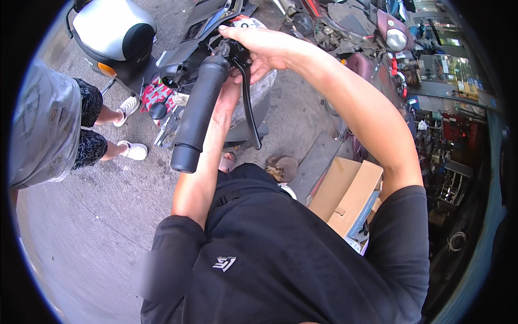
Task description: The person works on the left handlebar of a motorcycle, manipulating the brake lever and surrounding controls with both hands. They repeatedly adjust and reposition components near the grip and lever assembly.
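Observation:
A black handlebar grip [197,116] with a curved black lever [248,110] angles down toward me at the upper middle. My right hand [258,51] reaches over the lever's black mount [233,54], thumb on top and fingers curled beside it, gripping it. My left hand [229,94] comes up from below, behind the grip, close to the underside of the mount; the grip and lever hide most of its fingers. Dark plastic scooter bodywork [172,62] lies beyond the grip.
At left stands another person [46,124] in patterned shorts, near a white-and-black scooter seat [108,24]. An open cardboard box [356,191] and a log stump [283,167] are at lower right. Scooters [391,32] and cluttered parts shelves [442,75] line the right side.

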A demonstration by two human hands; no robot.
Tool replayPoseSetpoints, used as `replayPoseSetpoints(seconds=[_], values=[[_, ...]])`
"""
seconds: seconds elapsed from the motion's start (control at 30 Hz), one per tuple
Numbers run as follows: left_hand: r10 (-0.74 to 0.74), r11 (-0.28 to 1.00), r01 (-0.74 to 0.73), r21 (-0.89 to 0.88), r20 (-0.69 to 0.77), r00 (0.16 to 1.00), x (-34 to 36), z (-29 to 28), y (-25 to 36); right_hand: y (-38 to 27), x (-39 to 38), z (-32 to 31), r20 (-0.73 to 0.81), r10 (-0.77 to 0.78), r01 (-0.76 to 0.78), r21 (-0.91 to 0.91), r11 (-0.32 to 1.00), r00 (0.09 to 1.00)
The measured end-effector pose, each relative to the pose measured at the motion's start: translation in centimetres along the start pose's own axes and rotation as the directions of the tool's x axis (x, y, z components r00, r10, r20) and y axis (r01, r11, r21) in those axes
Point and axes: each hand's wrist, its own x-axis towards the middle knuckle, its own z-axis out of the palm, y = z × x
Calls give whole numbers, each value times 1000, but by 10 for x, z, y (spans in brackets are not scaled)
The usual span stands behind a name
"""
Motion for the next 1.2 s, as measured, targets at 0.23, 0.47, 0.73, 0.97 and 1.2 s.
replayPoseSetpoints(seconds=[0.23, 0.47, 0.73, 0.97, 1.2], values=[[-57, 998, 56, 27, 60, 997, 3, 9, 11, 1, -7, 1, -14, -51, 52, 43, 998, 999], [72, 980, -71, 187, 0, 997, -19, 32, 9, 2, -5, 1, 17, -62, 59, 116, 991, 998], [22, 989, -26, 142, 30, 999, -8, 17, 11, 4, -8, 2, -15, -63, 65, 132, 989, 998], [-19, 998, 16, 60, 63, 998, -20, 24, 10, 1, -21, 2, 13, -74, 71, 156, 985, 997], [-85, 994, 75, 79, 132, 988, -9, 11, 17, 2, -10, 2, 2, -37, 36, 189, 981, 999]])
